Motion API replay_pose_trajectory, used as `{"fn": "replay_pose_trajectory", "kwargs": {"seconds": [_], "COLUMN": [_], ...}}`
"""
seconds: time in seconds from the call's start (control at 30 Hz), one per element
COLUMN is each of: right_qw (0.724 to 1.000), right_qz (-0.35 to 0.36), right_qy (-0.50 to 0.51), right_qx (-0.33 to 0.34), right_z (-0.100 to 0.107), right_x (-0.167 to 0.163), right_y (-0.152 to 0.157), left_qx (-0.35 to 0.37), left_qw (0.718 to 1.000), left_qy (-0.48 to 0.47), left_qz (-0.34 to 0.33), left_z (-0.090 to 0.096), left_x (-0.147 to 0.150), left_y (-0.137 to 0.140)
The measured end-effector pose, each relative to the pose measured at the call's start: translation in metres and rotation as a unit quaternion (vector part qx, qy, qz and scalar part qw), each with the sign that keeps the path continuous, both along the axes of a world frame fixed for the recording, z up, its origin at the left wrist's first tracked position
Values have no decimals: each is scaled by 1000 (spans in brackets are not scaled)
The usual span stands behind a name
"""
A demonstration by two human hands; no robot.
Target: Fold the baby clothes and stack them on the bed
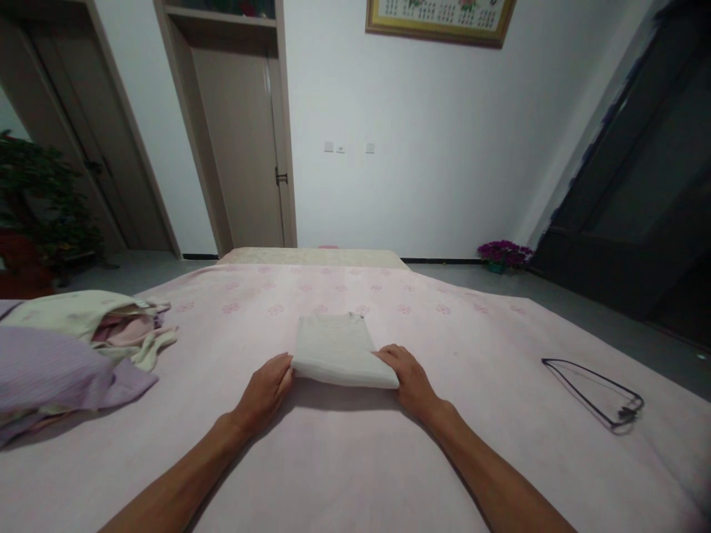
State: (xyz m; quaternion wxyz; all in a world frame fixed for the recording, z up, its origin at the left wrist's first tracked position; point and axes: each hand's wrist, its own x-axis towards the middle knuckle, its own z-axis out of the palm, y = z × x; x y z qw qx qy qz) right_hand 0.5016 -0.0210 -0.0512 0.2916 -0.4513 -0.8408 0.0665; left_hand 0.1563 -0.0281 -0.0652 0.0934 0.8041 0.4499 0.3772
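Observation:
A white, folded garment [336,340] lies in the middle of the pink bed cover, its near part turned up into a thick fold. My left hand [269,385] grips the left end of that fold, thumb on top and fingers closed. At the right end my right hand [408,376] pinches the same fold, its fingertips partly hidden by the cloth. The near edge is raised a little and casts a shadow on the cover. What kind of garment it is cannot be made out fully; a neckline-like edge shows at the far side.
A heap of lilac and cream clothes [72,363] lies to the left on the pink flowered cover [349,459]. On the right lies a thin, dark, looped frame [597,389]. Beyond are a door [238,148], a wall, a potted plant [44,196] and purple flowers [504,253].

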Motion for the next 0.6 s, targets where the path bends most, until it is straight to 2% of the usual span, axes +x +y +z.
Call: {"fn": "replay_pose_trajectory", "kwargs": {"seconds": [0.1,0.17,0.23,0.4,0.6], "right_qw": [995,989,988,984,974], "right_qz": [63,107,122,81,61], "right_qy": [57,83,94,141,170], "right_qx": [52,60,25,-78,-137], "right_z": [2,-2,-7,-9,-4], "right_x": [0,0,-1,-4,-6], "right_y": [-9,-13,-15,-15,-17], "left_qx": [12,-3,-30,-77,-65], "left_qw": [999,999,998,997,997], "left_qy": [-30,-35,-31,-18,19], "left_qz": [23,37,40,6,-29], "left_z": [0,-1,-1,1,-3], "left_x": [-1,-3,-3,-6,-11], "left_y": [-14,-21,-23,-21,-19]}}
